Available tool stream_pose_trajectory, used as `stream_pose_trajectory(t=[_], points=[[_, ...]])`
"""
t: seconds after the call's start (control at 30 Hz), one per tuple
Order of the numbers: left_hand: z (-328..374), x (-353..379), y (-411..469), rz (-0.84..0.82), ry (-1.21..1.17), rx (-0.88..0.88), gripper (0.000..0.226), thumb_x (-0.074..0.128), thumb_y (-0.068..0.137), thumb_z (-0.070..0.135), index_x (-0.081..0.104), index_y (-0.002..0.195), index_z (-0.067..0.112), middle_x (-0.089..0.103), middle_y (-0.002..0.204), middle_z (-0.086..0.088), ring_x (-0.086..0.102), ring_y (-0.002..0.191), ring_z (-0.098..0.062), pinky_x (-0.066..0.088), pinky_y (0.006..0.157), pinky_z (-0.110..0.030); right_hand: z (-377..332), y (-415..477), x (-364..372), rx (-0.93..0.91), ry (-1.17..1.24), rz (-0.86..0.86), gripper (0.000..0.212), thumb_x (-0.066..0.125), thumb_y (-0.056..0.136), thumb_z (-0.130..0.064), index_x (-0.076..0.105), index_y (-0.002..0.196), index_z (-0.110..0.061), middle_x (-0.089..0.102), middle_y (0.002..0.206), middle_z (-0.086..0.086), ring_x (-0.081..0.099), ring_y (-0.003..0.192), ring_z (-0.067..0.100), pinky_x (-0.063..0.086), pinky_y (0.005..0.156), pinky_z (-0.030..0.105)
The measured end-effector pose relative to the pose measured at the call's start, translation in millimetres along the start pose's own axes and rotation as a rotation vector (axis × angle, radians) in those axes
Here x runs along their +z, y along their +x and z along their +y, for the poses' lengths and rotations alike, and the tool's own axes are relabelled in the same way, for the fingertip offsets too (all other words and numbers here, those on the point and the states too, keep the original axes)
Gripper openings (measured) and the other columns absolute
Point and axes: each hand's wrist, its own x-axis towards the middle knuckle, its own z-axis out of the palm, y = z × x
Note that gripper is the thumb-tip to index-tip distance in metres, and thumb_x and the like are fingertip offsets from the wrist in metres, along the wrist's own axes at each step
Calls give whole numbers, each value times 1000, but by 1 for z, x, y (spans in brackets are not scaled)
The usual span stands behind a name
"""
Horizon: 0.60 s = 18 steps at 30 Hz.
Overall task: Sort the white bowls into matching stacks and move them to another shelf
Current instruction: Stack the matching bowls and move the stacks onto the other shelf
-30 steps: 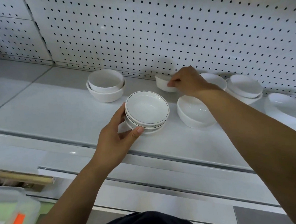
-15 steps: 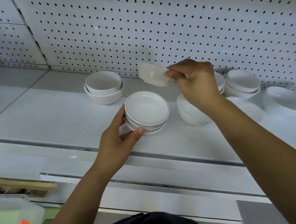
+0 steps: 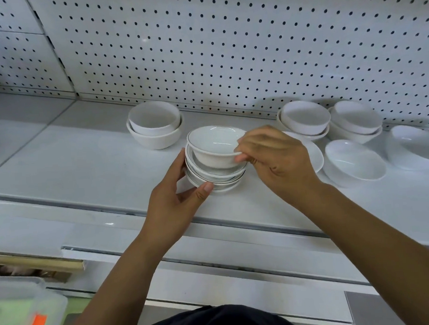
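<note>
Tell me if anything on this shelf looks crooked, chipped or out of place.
No chips or spills show. The small bowl pinched by the right hand sits tilted on the line-rimmed stack that the left hand grips, not yet nested. The upper of the two bowls at the back left also leans.

1. The left stretch of the shelf [image 3: 65,171] lies open, from front edge to the pegboard wall [image 3: 226,48].
2. Two nested deep bowls [image 3: 154,127] stand near that wall; a narrow gap parts them from the rimmed stack [image 3: 217,178].
3. Right of that stack, bowl stacks [image 3: 305,120] and single shallow bowls [image 3: 355,163] crowd the shelf, standing close together.
</note>
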Motion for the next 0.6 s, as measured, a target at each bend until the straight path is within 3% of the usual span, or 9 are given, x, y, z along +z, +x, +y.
stream_pose_trajectory(t=[0.13, 0.27, 0.4, 0.53, 0.6], points=[[-2, 0, 0, -6, -2, 4, 77, 69, 89, 39, 35, 158, 35, 55, 144, 27, 47, 133, 10, 48, 88, -5, -3, -10, 4, -5, 2, -18, 16, 70, 87, 15, 77, 93, 2, 75, 91, 6, 70, 92, 31, 58, 78, 38], [-2, 1, -1, -7, -5, 17, 76, 68, 89, 40, 36, 158, 35, 54, 146, 25, 47, 136, 7, 48, 90, -6, -5, -14, 5, 10, 46, -41, 14, 70, 90, 11, 77, 101, 4, 77, 95, 7, 70, 100, 32, 56, 93, 39], [-4, 0, -2, -21, 3, -3, 71, 64, 93, 59, 33, 156, 45, 45, 153, 27, 39, 144, 3, 40, 115, -27, -8, -19, 3, 88, 97, -115, 28, 66, 94, 7, 72, 121, 1, 72, 123, 8, 64, 120, 28, 50, 107, 42], [3, -4, 3, -18, -22, -43, 81, 55, 83, 77, 35, 154, 45, 42, 155, 27, 36, 145, 3, 31, 122, -35, -34, -33, -1, 469, 186, 28, 42, 64, 99, -12, 59, 140, -7, 57, 146, 2, 50, 135, 3, 37, 114, 20], [9, -6, 11, -23, -58, -31, 86, 60, 80, 74, 34, 156, 41, 42, 156, 26, 37, 146, 3, 30, 123, -34, -52, -45, 1, 727, 303, 121, 50, 65, 98, -27, 55, 145, -14, 55, 149, -5, 48, 138, 0, 39, 116, 25]])
